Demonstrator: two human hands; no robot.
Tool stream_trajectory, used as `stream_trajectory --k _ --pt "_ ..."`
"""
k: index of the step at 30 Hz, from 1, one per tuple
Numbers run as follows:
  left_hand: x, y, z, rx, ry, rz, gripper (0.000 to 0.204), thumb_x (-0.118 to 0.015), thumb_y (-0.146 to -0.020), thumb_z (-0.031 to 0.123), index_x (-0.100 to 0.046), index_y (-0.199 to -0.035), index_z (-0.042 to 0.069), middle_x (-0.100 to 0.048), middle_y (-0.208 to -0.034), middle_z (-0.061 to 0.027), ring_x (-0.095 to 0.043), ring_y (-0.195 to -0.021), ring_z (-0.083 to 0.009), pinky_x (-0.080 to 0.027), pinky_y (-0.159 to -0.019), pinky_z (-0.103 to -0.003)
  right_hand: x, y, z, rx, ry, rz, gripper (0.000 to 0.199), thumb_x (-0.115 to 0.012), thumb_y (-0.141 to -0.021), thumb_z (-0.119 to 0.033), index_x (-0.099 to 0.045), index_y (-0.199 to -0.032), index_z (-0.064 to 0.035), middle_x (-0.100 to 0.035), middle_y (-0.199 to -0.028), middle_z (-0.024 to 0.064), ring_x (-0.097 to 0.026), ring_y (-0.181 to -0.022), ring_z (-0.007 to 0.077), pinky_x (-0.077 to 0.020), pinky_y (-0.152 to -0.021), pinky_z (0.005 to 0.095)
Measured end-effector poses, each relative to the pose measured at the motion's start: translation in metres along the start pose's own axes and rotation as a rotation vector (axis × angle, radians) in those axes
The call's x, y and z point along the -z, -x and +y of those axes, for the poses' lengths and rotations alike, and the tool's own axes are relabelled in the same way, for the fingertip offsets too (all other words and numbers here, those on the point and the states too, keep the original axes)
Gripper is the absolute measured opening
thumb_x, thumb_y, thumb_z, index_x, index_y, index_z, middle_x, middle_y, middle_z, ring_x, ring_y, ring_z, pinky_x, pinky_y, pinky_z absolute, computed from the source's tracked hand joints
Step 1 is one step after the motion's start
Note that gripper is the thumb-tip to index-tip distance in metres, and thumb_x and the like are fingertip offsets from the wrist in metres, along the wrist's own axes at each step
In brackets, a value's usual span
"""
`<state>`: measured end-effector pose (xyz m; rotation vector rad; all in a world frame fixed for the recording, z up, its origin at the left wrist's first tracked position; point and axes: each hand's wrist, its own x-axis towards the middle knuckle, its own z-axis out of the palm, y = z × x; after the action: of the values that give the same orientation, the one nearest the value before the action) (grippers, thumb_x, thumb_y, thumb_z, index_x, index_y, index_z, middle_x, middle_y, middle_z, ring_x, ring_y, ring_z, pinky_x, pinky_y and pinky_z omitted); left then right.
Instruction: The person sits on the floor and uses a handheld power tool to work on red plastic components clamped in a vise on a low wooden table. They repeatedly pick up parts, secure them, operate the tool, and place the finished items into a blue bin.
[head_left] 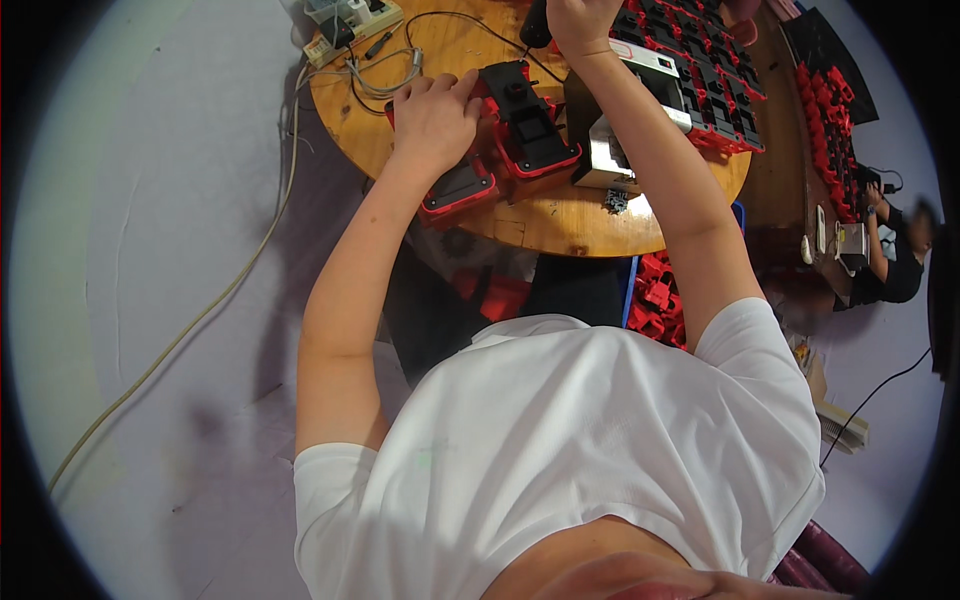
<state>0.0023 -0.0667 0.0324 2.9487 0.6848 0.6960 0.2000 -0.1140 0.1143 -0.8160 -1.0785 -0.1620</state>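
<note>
On the round wooden table (560,235), my left hand (432,120) rests over a red-and-black plastic housing (462,190), its fingers bent over the far part. Touching its side is a second red-and-black housing (535,135) with a round black knob-like piece and a square recess. My right hand (583,25), partly cut off by the upper edge, is closed around a black screwdriver (536,25). The tool's thin bit points down at the far end of the second housing; whether it touches cannot be told.
A silver-and-black metal box (606,160) stands under my right forearm. Rows of red-and-black housings (700,85) fill the table's far right. A power strip (355,30) and grey cables (385,85) lie far left. Below the table, a blue crate (630,290) holds red parts. Another person (895,255) sits at right.
</note>
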Motion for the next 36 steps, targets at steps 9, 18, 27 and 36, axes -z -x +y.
stream_trajectory --k 9,18,27,36 --pt "-0.002 0.002 -0.002 -0.004 -0.004 0.021 0.039 -0.058 -0.092 0.031 -0.064 -0.128 0.018 -0.067 -0.114 -0.0052 -0.061 -0.109 -0.0277 -0.044 -0.097 -0.047 -0.012 0.008 0.007 0.153 0.223 -0.096 0.033 -0.066 -0.093 -0.014 -0.045 -0.116 -0.0044 -0.056 -0.086 0.0025 -0.052 -0.068 0.0088 -0.0441 -0.059 0.0258" --pt "-0.013 -0.001 -0.009 -0.074 0.042 0.078 0.037 -0.057 -0.093 0.035 -0.063 -0.126 0.019 -0.067 -0.115 -0.0065 -0.062 -0.105 -0.0302 -0.045 -0.095 -0.046 0.049 0.004 -0.077 -0.133 -0.044 -0.141 0.032 -0.068 -0.095 -0.026 -0.048 -0.109 -0.0048 -0.057 -0.081 0.0045 -0.058 -0.061 0.0113 -0.0501 -0.053 0.0282" --pt "-0.012 -0.001 -0.012 -0.037 0.023 0.0 0.042 -0.055 -0.094 0.038 -0.058 -0.132 0.019 -0.066 -0.119 -0.0071 -0.061 -0.109 -0.0299 -0.045 -0.092 -0.049 0.124 0.078 -0.107 -0.021 0.286 -0.086 0.031 -0.063 -0.096 -0.016 -0.047 -0.12 -0.0039 -0.057 -0.08 0.0064 -0.055 -0.062 0.0114 -0.0477 -0.054 0.0285" --pt "-0.022 -0.001 -0.016 -0.068 -0.003 0.17 0.045 -0.057 -0.092 0.039 -0.059 -0.13 0.015 -0.066 -0.121 -0.0088 -0.061 -0.109 -0.031 -0.045 -0.092 -0.048 0.102 0.047 -0.12 -0.297 0.222 -0.036 0.027 -0.063 -0.097 -0.025 -0.049 -0.108 -0.0055 -0.057 -0.08 0.0056 -0.058 -0.06 0.0126 -0.049 -0.052 0.029"
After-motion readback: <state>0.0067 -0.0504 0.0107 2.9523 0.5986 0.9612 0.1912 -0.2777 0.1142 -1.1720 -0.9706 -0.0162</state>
